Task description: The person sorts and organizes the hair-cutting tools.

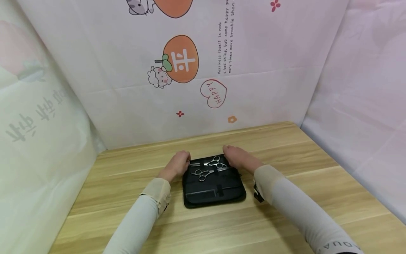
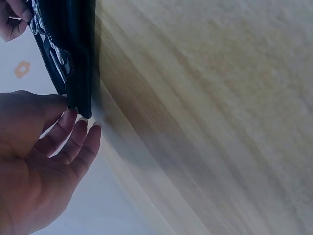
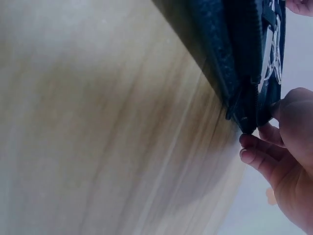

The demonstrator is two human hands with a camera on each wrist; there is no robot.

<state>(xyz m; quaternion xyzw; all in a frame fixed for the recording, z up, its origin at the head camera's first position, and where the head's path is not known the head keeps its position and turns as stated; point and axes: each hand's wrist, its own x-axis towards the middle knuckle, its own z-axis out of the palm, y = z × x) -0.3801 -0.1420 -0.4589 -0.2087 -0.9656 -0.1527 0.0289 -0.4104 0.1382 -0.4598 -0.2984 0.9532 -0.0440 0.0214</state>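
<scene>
A black zip case lies opened out on the wooden table, its inside facing up. Two pairs of silver scissors, one nearer and one farther, are held in its straps, along with a black comb toward the near edge. At the far left corner, my left hand pinches the case between thumb and fingers. My right hand pinches the far right corner in the same way. In the right wrist view, the zip edge runs down toward the right hand.
Pale wood-grain table surrounds the case. Behind it hangs a white printed cloth with cartoon fruit and lettering; more pale cloth closes in the left and right sides.
</scene>
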